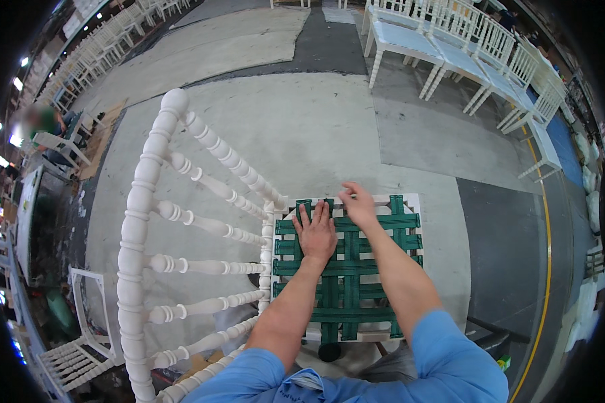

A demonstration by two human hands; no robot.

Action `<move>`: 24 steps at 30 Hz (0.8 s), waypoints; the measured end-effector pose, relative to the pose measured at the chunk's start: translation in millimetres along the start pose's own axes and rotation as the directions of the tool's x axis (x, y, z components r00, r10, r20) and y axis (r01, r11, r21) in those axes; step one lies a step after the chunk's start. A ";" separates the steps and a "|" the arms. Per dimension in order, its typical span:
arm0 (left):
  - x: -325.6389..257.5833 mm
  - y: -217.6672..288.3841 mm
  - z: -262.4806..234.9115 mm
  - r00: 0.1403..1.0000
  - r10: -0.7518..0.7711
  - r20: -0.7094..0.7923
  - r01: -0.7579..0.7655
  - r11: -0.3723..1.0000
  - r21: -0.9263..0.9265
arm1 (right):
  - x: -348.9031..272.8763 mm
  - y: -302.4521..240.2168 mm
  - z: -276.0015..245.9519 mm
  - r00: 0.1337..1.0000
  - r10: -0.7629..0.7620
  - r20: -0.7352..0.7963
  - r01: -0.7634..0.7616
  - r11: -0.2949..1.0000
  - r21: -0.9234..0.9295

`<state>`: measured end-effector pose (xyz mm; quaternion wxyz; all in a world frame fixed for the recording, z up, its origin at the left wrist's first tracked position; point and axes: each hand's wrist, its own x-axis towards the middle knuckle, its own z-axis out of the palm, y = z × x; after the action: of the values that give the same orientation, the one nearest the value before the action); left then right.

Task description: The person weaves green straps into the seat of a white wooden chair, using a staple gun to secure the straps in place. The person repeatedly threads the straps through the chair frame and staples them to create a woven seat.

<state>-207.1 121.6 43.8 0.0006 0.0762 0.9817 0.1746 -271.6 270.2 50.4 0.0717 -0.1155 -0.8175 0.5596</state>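
Green webbing [348,269], woven in crossing straps over the seat frame [413,201] of a white chair, fills the lower centre of the frame. The chair lies turned so that its spindled back [181,262] runs down the left of centre. The left hand [316,235] rests flat and open, palm down, fingers together and pointing to the top of the frame, pressing on the straps near the seat's left side. The right hand [357,203] reaches just beyond it to the seat's far edge, fingers curled down onto a strap end at the frame; whether it pinches the strap cannot be told. Both forearms enter from the lower edge, blue sleeves [450,363] pushed above the elbow, the right arm stretched further forward than the left. The step in hand appears to be settling or checking the weave at the far rail. The next move would likely call for holding the straps taut under the flat palm while the far end is worked. Rows of white chairs [464,47] stand at the upper right, on a concrete floor [316,121].
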 end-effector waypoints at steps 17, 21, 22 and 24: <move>-3.2 7.4 -9.1 1.000 -0.014 0.012 0.014 1.000 -0.026 | -528.9 63.1 -424.3 0.234 0.265 -0.936 -0.969 0.145 -0.201; -4.1 9.7 -11.3 0.998 -0.001 -0.059 0.001 1.000 0.001 | -560.7 79.9 -438.8 0.200 0.384 -0.902 -0.970 0.206 -0.128; -4.0 10.1 -11.7 0.998 -0.003 -0.056 0.003 1.000 0.005 | -564.5 82.7 -442.6 0.137 0.427 -0.894 -0.983 0.171 -0.070; -3.9 10.7 -12.3 0.999 -0.001 -0.047 0.001 1.000 -0.003 | -567.8 90.2 -448.1 0.131 0.458 -0.879 -0.935 0.353 0.044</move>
<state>-202.0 126.7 58.9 -0.0225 0.0714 0.9812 0.1778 395.5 551.2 136.1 0.0931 -0.7493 -0.6379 0.1518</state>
